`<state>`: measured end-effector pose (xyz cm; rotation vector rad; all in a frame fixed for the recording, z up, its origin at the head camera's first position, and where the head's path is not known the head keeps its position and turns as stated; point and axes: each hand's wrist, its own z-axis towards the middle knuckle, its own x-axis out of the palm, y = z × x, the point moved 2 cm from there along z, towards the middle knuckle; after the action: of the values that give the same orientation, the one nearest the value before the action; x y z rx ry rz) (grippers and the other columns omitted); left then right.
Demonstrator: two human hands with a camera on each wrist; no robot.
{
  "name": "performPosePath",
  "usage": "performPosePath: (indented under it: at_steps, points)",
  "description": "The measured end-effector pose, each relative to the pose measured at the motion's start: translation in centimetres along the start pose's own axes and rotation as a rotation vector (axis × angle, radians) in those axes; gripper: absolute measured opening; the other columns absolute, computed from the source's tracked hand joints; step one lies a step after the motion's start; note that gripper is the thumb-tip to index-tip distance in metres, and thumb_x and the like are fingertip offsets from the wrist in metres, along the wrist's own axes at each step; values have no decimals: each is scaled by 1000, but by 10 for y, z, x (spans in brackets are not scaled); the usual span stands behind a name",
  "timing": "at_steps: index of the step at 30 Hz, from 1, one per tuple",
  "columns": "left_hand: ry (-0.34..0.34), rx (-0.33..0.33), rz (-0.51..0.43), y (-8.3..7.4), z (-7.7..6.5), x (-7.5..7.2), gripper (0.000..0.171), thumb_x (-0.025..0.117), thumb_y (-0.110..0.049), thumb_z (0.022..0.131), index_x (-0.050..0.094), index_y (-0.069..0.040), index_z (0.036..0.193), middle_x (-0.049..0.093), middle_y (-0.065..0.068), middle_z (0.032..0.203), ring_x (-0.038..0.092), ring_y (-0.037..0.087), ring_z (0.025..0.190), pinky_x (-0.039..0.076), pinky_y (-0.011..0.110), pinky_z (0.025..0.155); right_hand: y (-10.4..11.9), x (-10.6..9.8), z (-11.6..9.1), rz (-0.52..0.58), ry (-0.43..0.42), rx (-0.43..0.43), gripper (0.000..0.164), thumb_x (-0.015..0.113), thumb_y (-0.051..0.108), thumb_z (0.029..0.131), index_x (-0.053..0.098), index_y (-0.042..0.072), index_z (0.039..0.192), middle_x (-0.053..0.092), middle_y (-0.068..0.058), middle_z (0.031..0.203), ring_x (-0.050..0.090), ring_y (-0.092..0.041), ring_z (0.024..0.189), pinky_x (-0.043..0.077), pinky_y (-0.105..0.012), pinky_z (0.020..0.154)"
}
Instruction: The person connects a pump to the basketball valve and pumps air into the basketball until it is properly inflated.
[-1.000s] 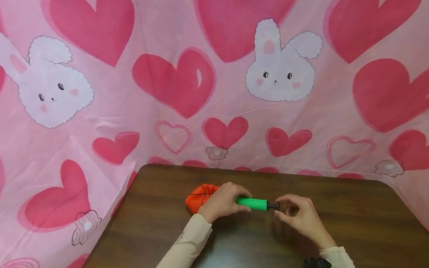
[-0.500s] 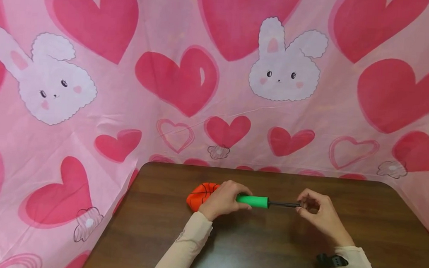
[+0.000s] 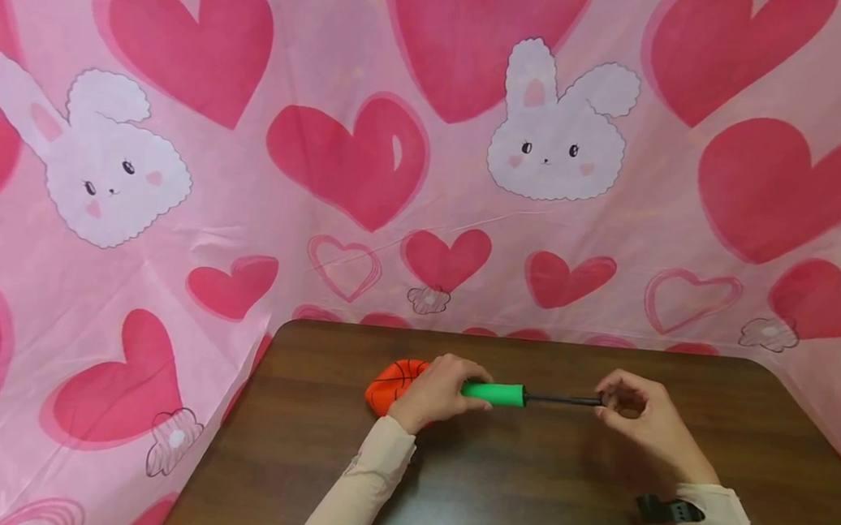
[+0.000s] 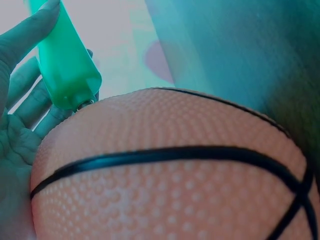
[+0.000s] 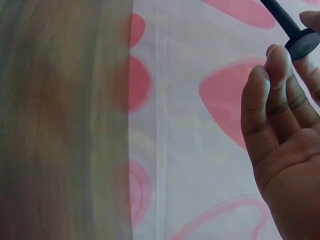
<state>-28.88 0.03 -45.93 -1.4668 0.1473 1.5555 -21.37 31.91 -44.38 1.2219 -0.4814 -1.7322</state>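
Note:
An orange basketball (image 3: 387, 385) with black lines, partly collapsed in outline, lies at the left of my left hand (image 3: 442, 389). That hand grips the green barrel of a hand pump (image 3: 495, 394). In the left wrist view the pump's lower end meets the ball (image 4: 175, 195) at a small metal fitting, and the thumb lies along the barrel (image 4: 70, 70). My right hand (image 3: 648, 408) pinches the end of the black plunger rod (image 3: 565, 399), which stands far out of the barrel. The right wrist view shows the rod's round black end cap (image 5: 303, 45) between the fingers.
A brown wooden table (image 3: 521, 497) with rounded far corners lies under both hands. Pink cloth (image 3: 455, 192) with hearts and rabbits hangs behind it and on the left. A black strap (image 3: 669, 510) is on the right wrist.
My right hand has moved to the right, drawing the black plunger rod from nearly fully in to far out of the barrel. The left hand and ball have stayed almost still.

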Motion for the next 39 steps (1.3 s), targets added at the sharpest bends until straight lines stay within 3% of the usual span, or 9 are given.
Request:
performPosePath:
  at_steps: [6,14,22,26,31,39]
  points:
    - [-5,0,-6,1,0,0,30,87,-33,85,80,-22,113,76,-12,96,58,1,81,49,19,79,0,-8,-1,0,-3,-16,30,77,-12,81,67,10,99,64,8,75,61,-10,65,49,-22,67]
    - [-9,0,2,0,0,2,29,88,-30,85,80,-21,111,76,-11,94,59,2,81,49,18,78,-3,-14,-2,-28,5,35,25,81,-5,84,72,8,103,71,7,84,67,-5,74,54,-20,71]
    - [-20,9,2,1,0,2,29,88,-30,85,80,-21,111,77,-10,96,59,2,82,50,18,79,-3,-16,-1,76,6,11,26,80,-6,85,74,-3,110,77,9,99,75,-7,83,60,-20,74]
    - [-31,14,11,3,1,2,29,89,-31,84,80,-21,110,77,-10,96,60,2,81,51,18,79,-4,-10,1,125,3,-13,26,79,-10,84,75,-6,110,75,16,102,76,-7,86,61,-20,75]
    - [-51,21,19,4,1,4,28,90,-30,83,81,-20,108,77,-9,95,60,2,79,51,18,77,-4,3,5,170,-6,-37,28,77,-16,82,75,-9,109,76,15,104,77,-8,88,61,-20,76]
    - [-43,33,22,-1,3,4,26,89,-29,84,80,-19,106,77,-9,92,59,1,77,49,17,75,-4,21,6,152,-21,-49,27,82,-13,78,78,-4,103,76,18,100,76,-5,85,61,-18,75]
